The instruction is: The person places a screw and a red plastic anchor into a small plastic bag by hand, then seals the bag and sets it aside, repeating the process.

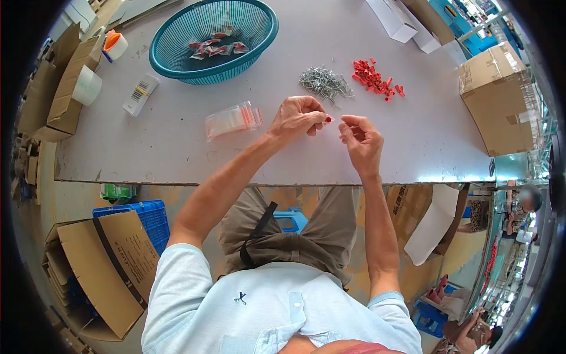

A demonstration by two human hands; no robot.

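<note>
My left hand (296, 120) is closed in a pinch over the table, just in front of the screw pile. Between its fingertips is a small clear plastic bag (331, 120) with a red piece showing in it. Close to the bag's right side, my right hand (363, 143) has its thumb and fingertips drawn together; whatever they hold is too small to make out. Behind the hands lie a pile of silvery screws (326, 83) and a pile of small red plastic plugs (377, 79). Left of my left hand rests a stack of clear zip bags with red edges (232, 121).
A teal mesh basket (259, 52) holding several filled packets stands at the back. A cardboard box (498, 100) is on the right, with white boxes (394, 22) behind. Tape rolls (87, 86), an open carton (62, 109) and a labelled white box (141, 95) occupy the left.
</note>
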